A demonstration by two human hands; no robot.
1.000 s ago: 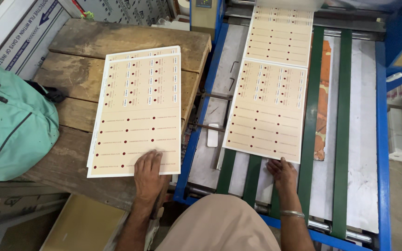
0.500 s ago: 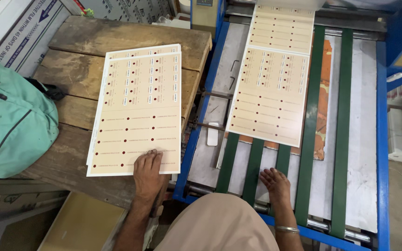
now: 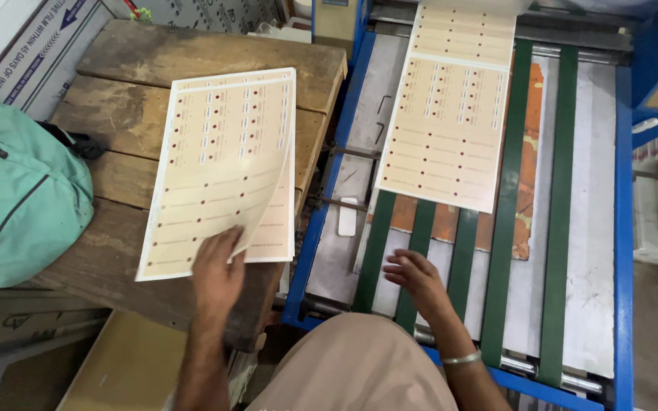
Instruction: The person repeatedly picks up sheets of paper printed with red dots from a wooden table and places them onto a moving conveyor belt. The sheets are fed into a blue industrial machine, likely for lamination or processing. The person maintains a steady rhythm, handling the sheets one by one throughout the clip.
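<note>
Left hand (image 3: 218, 270): lifting top sheet (image 3: 222, 164) off stack on wooden table (image 3: 116, 61)
Right hand (image 3: 418, 280): fingers spread, empty; over green belts (image 3: 512, 190), right of table

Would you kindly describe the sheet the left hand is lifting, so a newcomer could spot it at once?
Look at the worn wooden table left of the blue conveyor machine. On it lies a stack of cream printed sheets; the top sheet curls up at its near right corner under the left hand, unlike the flat ones beneath.

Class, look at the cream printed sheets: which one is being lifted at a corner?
The top sheet on the wooden table, curled up by the left hand; those on the green belts lie flat, untouched.
</note>
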